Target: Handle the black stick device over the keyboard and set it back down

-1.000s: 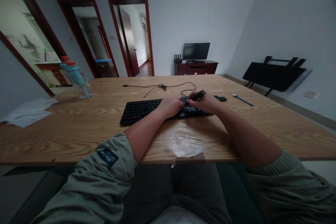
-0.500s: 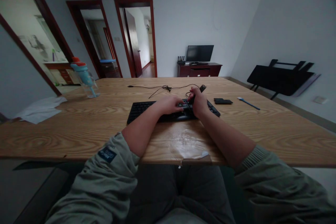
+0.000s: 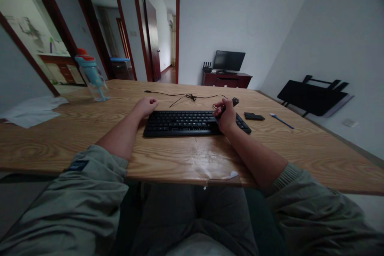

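A black keyboard [image 3: 183, 122] lies on the wooden table in front of me, its cable bunched behind it. At its far left corner my left hand [image 3: 146, 107] rests, fingers curled in; what is inside them, if anything, is hidden. My right hand [image 3: 227, 115] is over the right part of the keyboard, wrapped round a black stick-like tool [image 3: 235, 101]. One thick end of the tool sticks up past the thumb; its lower end is hidden by the hand, so its kind does not show.
Right of the keyboard lie small black pieces [image 3: 254, 116] and a blue brush [image 3: 282, 121] with a white head. A bottle [image 3: 93, 78] with an orange lid stands at the left, near white paper [image 3: 33, 110]. The cable [image 3: 191, 97] runs behind the keyboard.
My left hand has left the middle of the keyboard and moved to its left end, uncovering the keys. My right hand keeps the black tool in about the same place. The view has shifted slightly.
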`<state>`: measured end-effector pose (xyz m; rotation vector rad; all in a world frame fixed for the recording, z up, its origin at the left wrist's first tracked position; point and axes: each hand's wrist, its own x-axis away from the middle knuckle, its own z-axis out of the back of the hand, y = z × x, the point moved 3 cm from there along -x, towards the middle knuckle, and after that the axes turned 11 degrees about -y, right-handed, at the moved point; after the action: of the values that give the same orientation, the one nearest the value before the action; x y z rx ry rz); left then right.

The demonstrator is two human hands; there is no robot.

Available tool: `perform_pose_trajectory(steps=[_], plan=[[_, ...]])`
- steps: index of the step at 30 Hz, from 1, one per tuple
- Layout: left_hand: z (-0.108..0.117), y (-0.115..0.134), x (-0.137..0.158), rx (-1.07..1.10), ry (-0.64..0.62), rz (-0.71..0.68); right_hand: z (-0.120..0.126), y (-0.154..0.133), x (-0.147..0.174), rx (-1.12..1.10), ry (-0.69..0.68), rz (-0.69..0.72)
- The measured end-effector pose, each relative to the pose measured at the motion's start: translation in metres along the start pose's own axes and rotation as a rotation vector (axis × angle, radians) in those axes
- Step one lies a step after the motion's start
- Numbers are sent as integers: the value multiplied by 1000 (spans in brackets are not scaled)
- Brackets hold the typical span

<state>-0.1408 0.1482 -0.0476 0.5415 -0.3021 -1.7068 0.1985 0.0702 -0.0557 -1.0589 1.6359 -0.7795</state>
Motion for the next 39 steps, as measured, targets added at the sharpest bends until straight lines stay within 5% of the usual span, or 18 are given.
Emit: perform_pose_trajectory(steps=[9,27,33,39], plan=[[-8,14,5,-49,-137,-40,-5,-4,0,163,-165,78],[-21,2,-5,192,-132,31,-8,12,-10,269,-101,-80],[-23,1,-8,178,-146,20,-12,7,-12,546,-4,-26],[-24,0,-8,193,-142,14,-31,4,-15,694,-150,139]])
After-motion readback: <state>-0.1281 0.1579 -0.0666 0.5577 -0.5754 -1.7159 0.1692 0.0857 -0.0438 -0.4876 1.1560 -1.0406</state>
